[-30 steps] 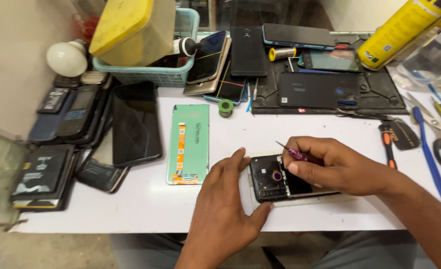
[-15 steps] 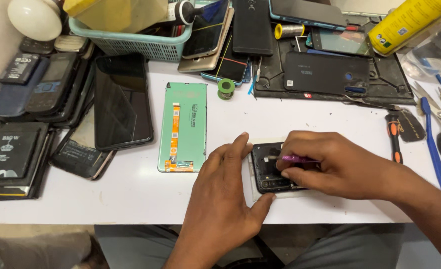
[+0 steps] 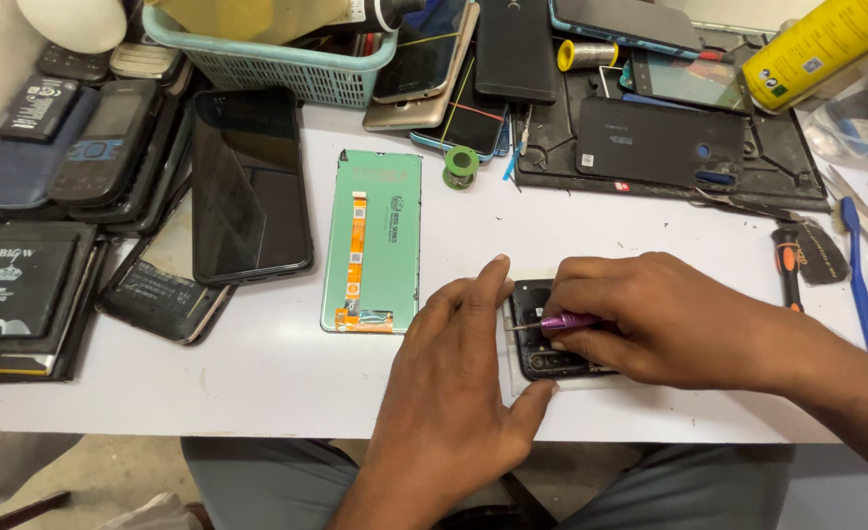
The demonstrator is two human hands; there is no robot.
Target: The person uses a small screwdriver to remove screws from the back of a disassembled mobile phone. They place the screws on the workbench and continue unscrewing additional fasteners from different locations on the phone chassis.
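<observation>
Phone: a dark phone (image 3: 550, 344) lies flat on the white surface (image 3: 257, 363), at about 4 o'clock from the middle of the view, mostly hidden under both hands.
Left hand: the left hand (image 3: 453, 383) comes in from 6 o'clock, lies palm down with fingers loosely spread, and braces the phone's left edge and lower corner; it grips nothing.
Right hand: the right hand (image 3: 650, 319) comes in from 4 o'clock, fingers closed around a screwdriver (image 3: 556, 321) with a purple handle.
Screwdriver: lies nearly level, its thin tip pointing to 9 o'clock over the phone's upper left part.
Panel: a green display panel (image 3: 375, 240) with an orange flex strip lies at 9 o'clock from the phone, apart from it.
Black phone: a black phone (image 3: 247, 182), screen up, lies at 9 o'clock from the panel.
Basket: a teal basket (image 3: 277, 59) stands at 11 o'clock.
Mat: a dark mat (image 3: 669, 147) with a black back cover lies at 1 o'clock.
</observation>
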